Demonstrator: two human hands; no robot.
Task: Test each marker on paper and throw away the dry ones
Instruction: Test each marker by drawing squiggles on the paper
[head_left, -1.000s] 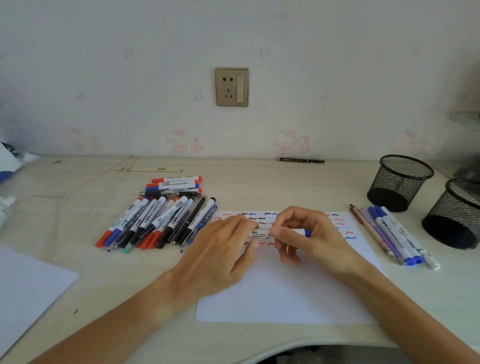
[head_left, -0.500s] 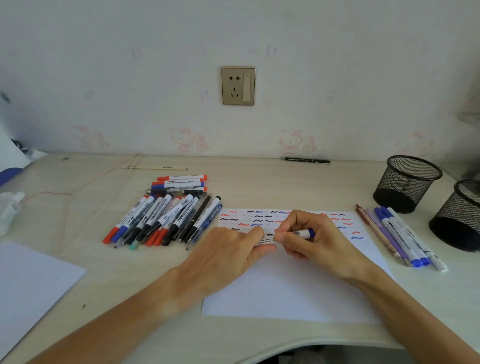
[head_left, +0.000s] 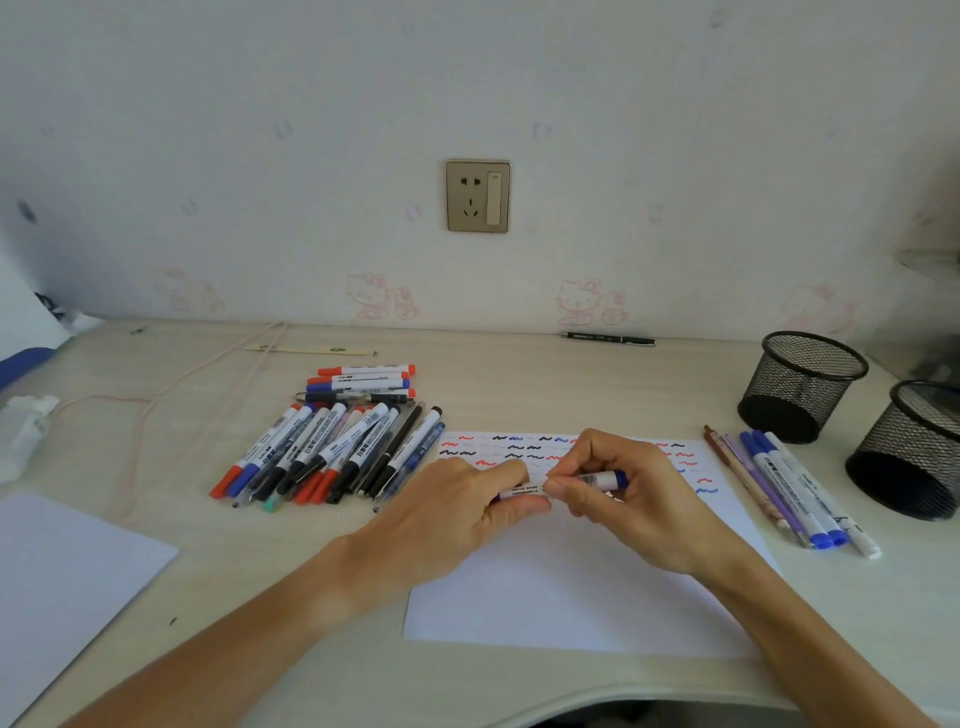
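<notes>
Blue-capped marker (head_left: 566, 483), held over the test paper (head_left: 571, 587), long axis lying 9-to-3 o'clock, capped end toward 3; left hand (head_left: 457, 519) pinching the barrel, right hand (head_left: 623, 493) pinching the cap end.

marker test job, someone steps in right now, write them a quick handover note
Left hand grips the barrel of a blue marker; right hand pinches its other end, both over the test paper.
Done: rows of red, black and blue squiggles along the paper's far edge.
Large marker pile lies left of the paper, a small group right.
Two mesh cups stand far right.
Left: finish this marker, then work on through the rest.
</notes>
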